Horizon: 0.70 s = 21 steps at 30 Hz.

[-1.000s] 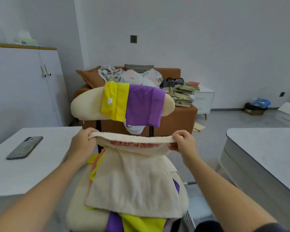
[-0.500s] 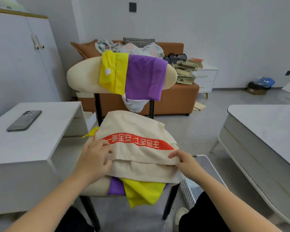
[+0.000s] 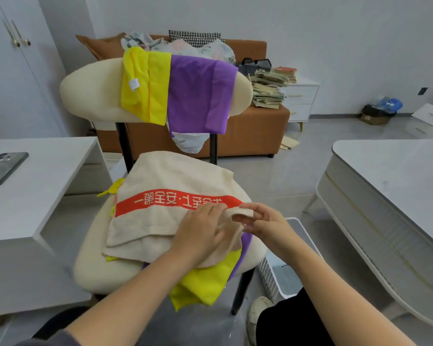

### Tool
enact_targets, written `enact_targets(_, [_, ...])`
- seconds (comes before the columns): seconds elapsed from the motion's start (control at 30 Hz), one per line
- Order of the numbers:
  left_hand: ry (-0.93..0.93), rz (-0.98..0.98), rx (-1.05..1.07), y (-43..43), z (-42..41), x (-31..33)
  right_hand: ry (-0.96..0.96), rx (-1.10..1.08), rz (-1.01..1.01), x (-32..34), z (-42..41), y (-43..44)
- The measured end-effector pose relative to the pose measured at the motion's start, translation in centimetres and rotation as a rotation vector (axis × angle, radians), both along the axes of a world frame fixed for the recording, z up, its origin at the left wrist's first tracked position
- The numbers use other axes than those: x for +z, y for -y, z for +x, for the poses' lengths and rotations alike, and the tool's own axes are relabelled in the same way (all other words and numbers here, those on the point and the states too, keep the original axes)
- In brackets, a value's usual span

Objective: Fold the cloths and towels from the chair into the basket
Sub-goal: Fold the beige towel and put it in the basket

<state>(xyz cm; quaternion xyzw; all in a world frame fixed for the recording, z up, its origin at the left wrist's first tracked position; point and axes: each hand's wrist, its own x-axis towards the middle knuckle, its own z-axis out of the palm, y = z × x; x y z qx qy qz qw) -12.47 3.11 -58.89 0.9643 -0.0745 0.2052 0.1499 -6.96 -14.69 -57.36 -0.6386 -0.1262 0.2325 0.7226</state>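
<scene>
The towel (image 3: pixel 165 221), beige with a red band, lies on the seat of the chair (image 3: pixel 90 260), doubled over once with its two layers showing at the near edge; it sits on top of other cloths, a yellow cloth (image 3: pixel 205 285) hanging out from under it over the seat's front; the left hand (image 3: pixel 200 233) lies flat on the towel near its right end, fingers fairly straight, pressing it down; the right hand (image 3: pixel 265 221) pinches the towel's right edge between thumb and fingers, just beside the left; the basket (image 3: pixel 270 278) stands on the floor to the right of the chair, near the seat; a second yellow cloth (image 3: pixel 145 88) and a purple cloth (image 3: pixel 198 96) hang over the backrest; the towel looks soft, light and limp, thick enough to hold a crease yet apt to slide on the smooth cloths beneath; I judge it best taken at the corners of the short edge, one hand pinning the middle as a hinge while the other carries the edge across
</scene>
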Motion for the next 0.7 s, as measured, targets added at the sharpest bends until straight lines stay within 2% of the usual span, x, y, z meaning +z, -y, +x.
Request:
enact_targets(0.1, [-0.022,-0.339,0.08,-0.2,1.6,1.0,0.032,0.052,0.033,0.6,1.5,-1.2])
enact_targets(0.17, [-0.033,-0.414,0.105,-1.2,2.9,1.1,0.102,0.074,-0.073,1.0,2.6,-2.2])
enact_targets(0.33, [-0.193,-0.446,0.175,-3.7,4.4,0.0,0.296,0.192,-0.294,1.0,4.1,-3.3])
enact_targets(0.43, [-0.169,-0.492,0.174,-4.0,4.1,-0.6,0.383,0.287,-0.398,1.1,4.2,-3.0])
enact_targets(0.57, [-0.116,-0.485,0.171,-3.4,3.4,-0.8,0.382,0.283,-0.447,1.7,4.3,-1.5])
enact_targets(0.7, [-0.093,-0.415,0.174,-2.8,3.4,-0.4,0.339,0.26,-0.739,1.4,4.4,0.1])
